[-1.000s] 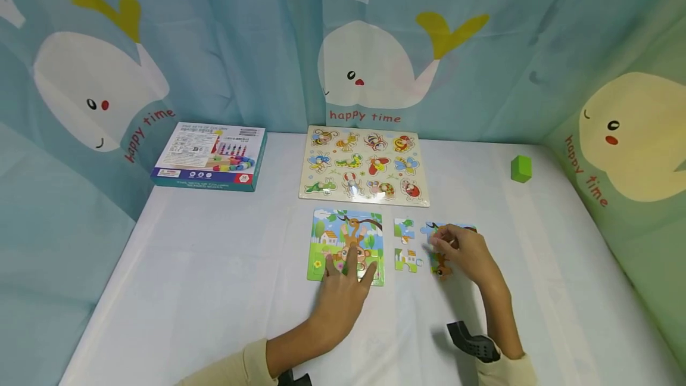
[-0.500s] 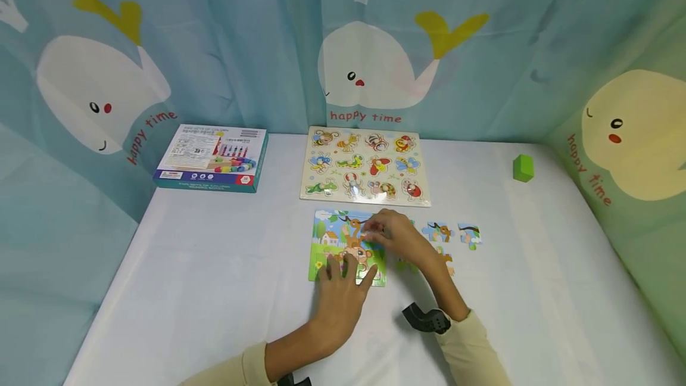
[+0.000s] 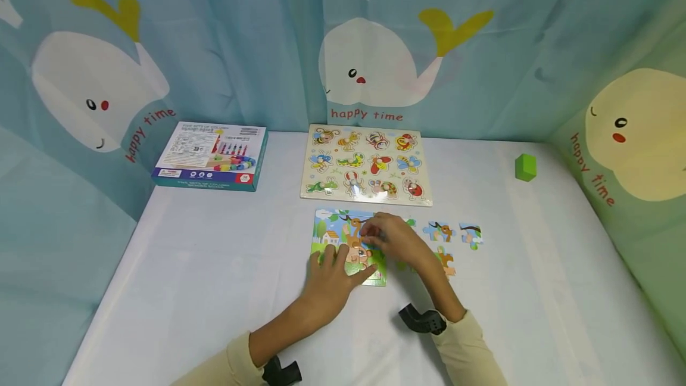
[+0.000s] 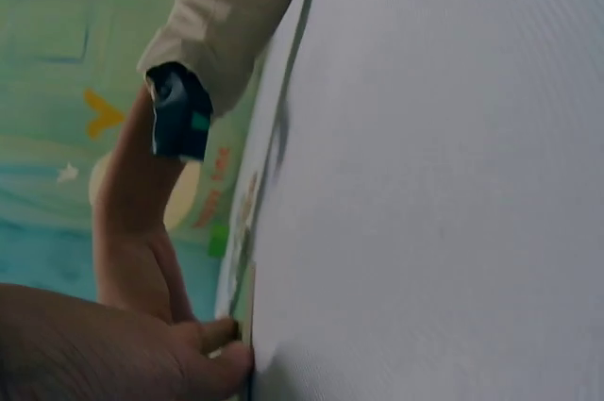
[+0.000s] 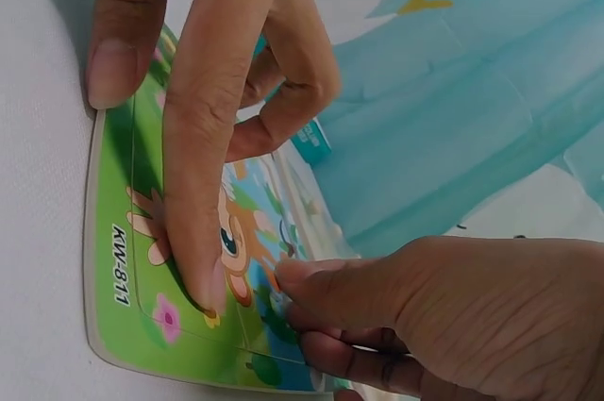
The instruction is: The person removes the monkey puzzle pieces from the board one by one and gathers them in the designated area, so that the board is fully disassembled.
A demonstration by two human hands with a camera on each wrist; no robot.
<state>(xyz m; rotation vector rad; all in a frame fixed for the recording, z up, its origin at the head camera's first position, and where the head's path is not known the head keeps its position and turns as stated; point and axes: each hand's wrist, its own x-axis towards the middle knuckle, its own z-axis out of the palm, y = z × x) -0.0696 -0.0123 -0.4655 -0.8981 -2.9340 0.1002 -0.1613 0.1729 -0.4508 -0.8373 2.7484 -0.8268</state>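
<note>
A monkey picture puzzle (image 3: 377, 279) lies flat on the white table, nearest the front. My left hand (image 3: 326, 285) rests on its lower part with the fingers spread; in the right wrist view one long finger presses on the picture. Over the right side of the puzzle, my right hand (image 3: 399, 240) pinches what looks like a blue puzzle piece (image 5: 274, 327) between thumb and fingers, low against the board; most of the piece is covered. Loose jigsaw pieces (image 3: 439, 232) lie to the right, some partly hidden behind the right hand and wrist.
Behind the puzzle lies a wooden insect peg board (image 3: 366, 164). A flat toy box (image 3: 209, 156) stands at the back left and a green block (image 3: 525, 167) at the back right. A whale-print curtain (image 3: 257, 46) encloses the table's back and sides.
My right hand has moved left from the loose pieces to the puzzle's right side, then stayed there. My left hand has shifted slightly left on the puzzle, fingers still spread.
</note>
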